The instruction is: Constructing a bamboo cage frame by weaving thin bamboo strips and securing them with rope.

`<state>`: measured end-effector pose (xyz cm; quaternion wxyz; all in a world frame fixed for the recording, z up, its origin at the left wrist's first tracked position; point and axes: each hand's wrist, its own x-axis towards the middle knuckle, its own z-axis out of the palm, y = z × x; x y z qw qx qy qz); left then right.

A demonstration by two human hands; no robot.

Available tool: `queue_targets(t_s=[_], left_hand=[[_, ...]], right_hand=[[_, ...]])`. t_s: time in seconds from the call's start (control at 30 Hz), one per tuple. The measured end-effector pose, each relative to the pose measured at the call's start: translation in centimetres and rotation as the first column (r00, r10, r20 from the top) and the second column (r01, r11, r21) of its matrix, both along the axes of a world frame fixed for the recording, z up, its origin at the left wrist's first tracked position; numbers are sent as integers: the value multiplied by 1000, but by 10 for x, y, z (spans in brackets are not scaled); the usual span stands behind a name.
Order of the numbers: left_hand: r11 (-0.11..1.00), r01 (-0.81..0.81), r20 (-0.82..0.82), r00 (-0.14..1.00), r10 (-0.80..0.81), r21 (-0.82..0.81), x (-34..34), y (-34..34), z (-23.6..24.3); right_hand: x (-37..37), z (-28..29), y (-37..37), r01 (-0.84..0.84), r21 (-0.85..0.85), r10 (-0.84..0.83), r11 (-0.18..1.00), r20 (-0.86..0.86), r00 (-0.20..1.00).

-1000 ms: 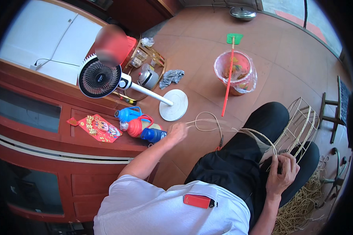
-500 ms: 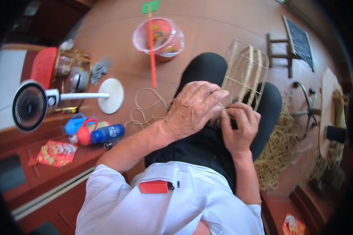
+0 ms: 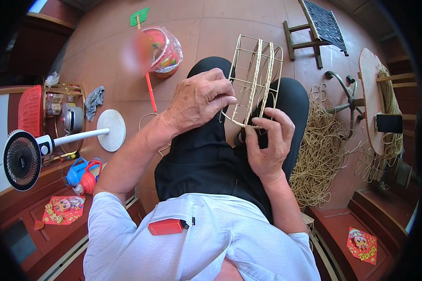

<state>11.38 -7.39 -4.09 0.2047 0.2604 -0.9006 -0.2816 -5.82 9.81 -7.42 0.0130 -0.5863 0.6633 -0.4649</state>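
A long wire frame [image 3: 237, 61] rests across my thighs, with plaited tan cord [image 3: 258, 58] running along it in two bands. My left hand [image 3: 204, 96] is at its near left side, fingertips pinched on a thin tan cord [image 3: 232, 120] that curves to the frame's near end. At that near end, my right hand [image 3: 272, 143] has its thumb and forefinger closed about the frame's edge, the other fingers curled loosely. Exactly what lies between the right fingertips is partly hidden.
A large heap of loose cord [image 3: 319, 154] lies right of my leg, near a wheeled chair base [image 3: 349, 100] and a stool [image 3: 314, 33]. Ahead is a plastic-lined bucket [image 3: 166, 58]. To the left stand a white fan [image 3: 23, 161] and bottles [image 3: 86, 178].
My hands, close together before, are now apart, with the left drawn away from the right. The frame's near end has come into sight. The whole view has shifted.
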Motion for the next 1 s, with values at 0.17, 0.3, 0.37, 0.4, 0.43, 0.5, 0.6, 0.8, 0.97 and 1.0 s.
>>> queue_targets(t_s=[0.17,0.3,0.37,0.4,0.43,0.5,0.6,0.8,0.97,1.0], left_hand=[[997,-56,-21,998,55,-49,-7,-14,4],[998,-61,-45,997,60,-25,-17,-35,2],[998,-63,-45,997,62,-31,-24,-45,3],[997,-68,-36,997,67,-27,-28,-50,4],[997,-65,-46,997,63,-38,-32,-57,3],[999,-53,-17,998,53,7,-38,-69,1],[995,-83,27,996,82,52,-47,-85,1],[997,-60,23,998,58,57,-62,-118,-10],[997,-19,27,999,17,74,-81,-142,-15],[997,-22,46,999,19,68,-84,-147,-17]], right_hand=[[-7,8,-1,56,35,-57,998,49,997],[-6,7,-1,70,72,-76,995,83,994],[-4,7,0,74,99,-83,992,95,992],[-3,8,1,77,116,-87,990,80,993],[-2,7,1,75,125,-86,989,87,993],[0,7,4,89,117,-95,989,52,994],[2,7,7,86,58,-83,995,-60,995],[5,3,17,-18,100,24,995,-51,998],[5,5,19,-17,134,28,991,-81,996],[5,5,19,-27,143,38,989,-71,997]])
